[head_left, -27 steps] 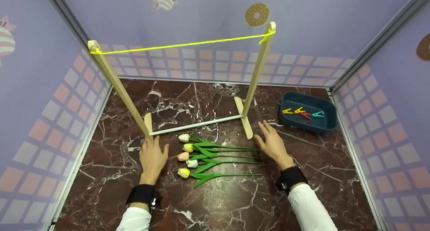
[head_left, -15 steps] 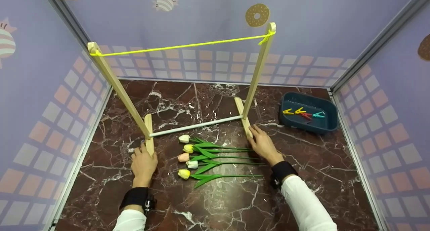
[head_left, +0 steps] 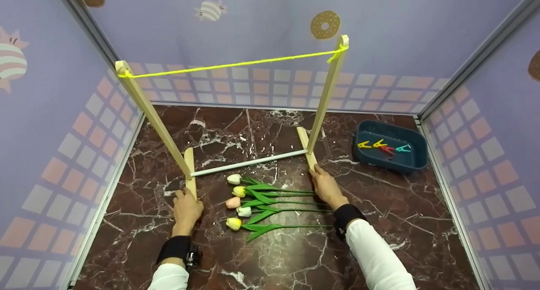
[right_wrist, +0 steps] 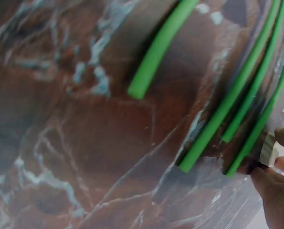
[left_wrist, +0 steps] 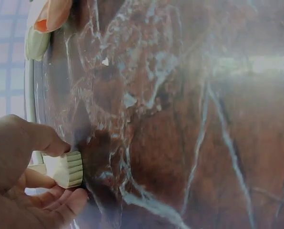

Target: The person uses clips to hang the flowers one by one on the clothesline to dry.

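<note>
A wooden stand has two upright posts, a white crossbar low down and a yellow cord tied across the top. My left hand grips the near end of its left wooden foot, thumb above and fingers below in the left wrist view. The near end of the right foot is pinched by my right hand; a bit of that end shows in the right wrist view. Between my hands lie several artificial tulips, blossoms left, green stems right.
A dark blue plastic bin stands at the back right, with several yellow, red and teal clips inside. Patterned lilac walls enclose the marbled dark-red surface at the back and both sides.
My left hand has drawn back to the left foot's near end and now grips it. My right hand has moved left onto the right foot. The head view has shifted slightly.
</note>
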The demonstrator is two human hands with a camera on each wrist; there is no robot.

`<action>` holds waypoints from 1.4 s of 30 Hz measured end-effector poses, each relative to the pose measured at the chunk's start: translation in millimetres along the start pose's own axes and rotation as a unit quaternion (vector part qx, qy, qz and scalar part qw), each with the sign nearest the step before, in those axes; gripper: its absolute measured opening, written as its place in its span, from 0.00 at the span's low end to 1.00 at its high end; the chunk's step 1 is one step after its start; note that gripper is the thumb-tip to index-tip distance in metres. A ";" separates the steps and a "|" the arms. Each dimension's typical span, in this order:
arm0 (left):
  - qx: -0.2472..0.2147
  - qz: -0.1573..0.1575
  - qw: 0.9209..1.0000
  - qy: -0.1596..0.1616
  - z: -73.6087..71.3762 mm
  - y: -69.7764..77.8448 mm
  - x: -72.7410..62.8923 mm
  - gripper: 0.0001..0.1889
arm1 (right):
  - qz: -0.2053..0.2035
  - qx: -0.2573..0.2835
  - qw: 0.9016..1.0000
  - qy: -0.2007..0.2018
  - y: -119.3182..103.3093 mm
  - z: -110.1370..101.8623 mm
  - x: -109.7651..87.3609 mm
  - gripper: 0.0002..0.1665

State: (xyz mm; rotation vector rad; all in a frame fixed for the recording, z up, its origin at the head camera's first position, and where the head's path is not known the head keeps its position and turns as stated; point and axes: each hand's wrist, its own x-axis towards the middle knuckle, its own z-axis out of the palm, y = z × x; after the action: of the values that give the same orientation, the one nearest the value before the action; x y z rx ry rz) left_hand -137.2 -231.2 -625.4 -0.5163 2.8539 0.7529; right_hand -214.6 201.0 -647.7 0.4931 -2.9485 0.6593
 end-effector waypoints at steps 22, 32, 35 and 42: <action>-0.013 0.059 0.998 0.015 21.6 35.8 23.9 0.31 | 0.013 -0.007 0.997 0.075 43.8 -16.5 -29.4 0.15; -0.028 0.065 0.997 0.003 21.7 45.3 28.2 0.32 | 0.038 -0.009 0.997 0.070 51.4 -19.0 -45.5 0.17; -0.036 0.064 0.997 -0.004 21.9 46.4 28.3 0.32 | 0.043 -0.008 0.997 0.068 52.5 -18.9 -49.9 0.18; -0.038 0.071 0.997 -0.004 21.2 46.7 28.5 0.32 | 0.068 -0.003 0.996 0.053 51.0 -19.4 -59.4 0.21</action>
State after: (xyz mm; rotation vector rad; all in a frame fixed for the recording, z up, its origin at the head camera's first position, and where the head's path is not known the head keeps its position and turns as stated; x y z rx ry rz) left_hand -179.6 -190.8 -629.0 -0.3221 2.8867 0.8863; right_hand -175.0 270.3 -659.3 0.2488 -2.9022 0.6664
